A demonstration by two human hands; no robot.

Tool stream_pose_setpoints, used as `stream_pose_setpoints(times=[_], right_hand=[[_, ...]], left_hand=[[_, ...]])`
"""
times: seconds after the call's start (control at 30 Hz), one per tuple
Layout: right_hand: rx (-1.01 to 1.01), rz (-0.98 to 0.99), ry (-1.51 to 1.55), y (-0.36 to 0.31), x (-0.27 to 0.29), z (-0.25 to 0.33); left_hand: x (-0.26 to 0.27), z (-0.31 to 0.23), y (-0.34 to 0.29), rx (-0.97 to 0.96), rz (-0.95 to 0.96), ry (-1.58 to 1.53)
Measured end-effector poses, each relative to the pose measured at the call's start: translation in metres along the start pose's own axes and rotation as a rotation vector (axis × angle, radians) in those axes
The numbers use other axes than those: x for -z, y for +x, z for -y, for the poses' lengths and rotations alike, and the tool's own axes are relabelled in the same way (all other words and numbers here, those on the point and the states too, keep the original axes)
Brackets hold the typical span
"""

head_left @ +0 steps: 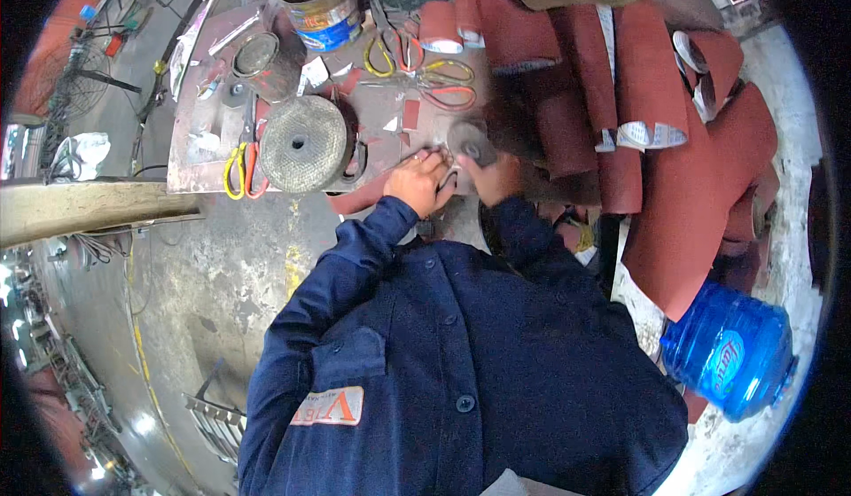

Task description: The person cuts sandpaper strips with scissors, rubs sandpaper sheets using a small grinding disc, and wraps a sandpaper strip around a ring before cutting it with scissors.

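My right hand [499,179] is closed on a dark grey round disc [472,144] with a hub at its centre, slightly smeared by motion, at the table's near edge. Close beside it, my left hand [420,183] bends its fingers over a reddish-brown sandpaper strip [359,197] along that edge; the strip's end is hidden under the hand. Left of my hands lies a thick round wheel [303,145] with a rough, pale face and a small centre hole. Scissors [241,170] with yellow and orange handles poke out beside the wheel.
More scissors [448,85] lie farther back on the worktable [199,155], near an open paint can [319,13] holding a brush and a smaller dirty can [258,60]. Large sandpaper rolls [651,70] crowd the right side. A blue water jug [729,351] is at lower right.
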State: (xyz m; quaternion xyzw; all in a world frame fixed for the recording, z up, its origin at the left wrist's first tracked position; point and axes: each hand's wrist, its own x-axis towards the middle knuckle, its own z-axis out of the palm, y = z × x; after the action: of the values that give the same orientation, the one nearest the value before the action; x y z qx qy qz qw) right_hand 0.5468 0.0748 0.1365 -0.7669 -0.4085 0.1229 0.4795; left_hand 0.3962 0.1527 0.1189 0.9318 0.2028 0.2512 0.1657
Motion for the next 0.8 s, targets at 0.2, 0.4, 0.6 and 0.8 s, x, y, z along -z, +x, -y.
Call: stream_pose_setpoints(times=[0.2, 0.4, 0.6, 0.8], right_hand=[[-0.062, 0.113, -0.321, 0.045, -0.038, -0.027], [0.102, 0.080, -0.245, 0.008, -0.008, -0.059], [-0.029, 0.187, -0.340, 0.052, -0.027, -0.022], [0.030, 0.182, -0.375, 0.007, 0.007, -0.022]], left_hand=[[0.000, -0.001, 0.003, -0.033, -0.054, -0.001], [-0.007, 0.004, 0.000, -0.048, -0.052, 0.036], [-0.001, -0.001, 0.003, -0.057, -0.068, 0.000], [-0.004, 0.002, 0.003, -0.024, -0.037, 0.027]])
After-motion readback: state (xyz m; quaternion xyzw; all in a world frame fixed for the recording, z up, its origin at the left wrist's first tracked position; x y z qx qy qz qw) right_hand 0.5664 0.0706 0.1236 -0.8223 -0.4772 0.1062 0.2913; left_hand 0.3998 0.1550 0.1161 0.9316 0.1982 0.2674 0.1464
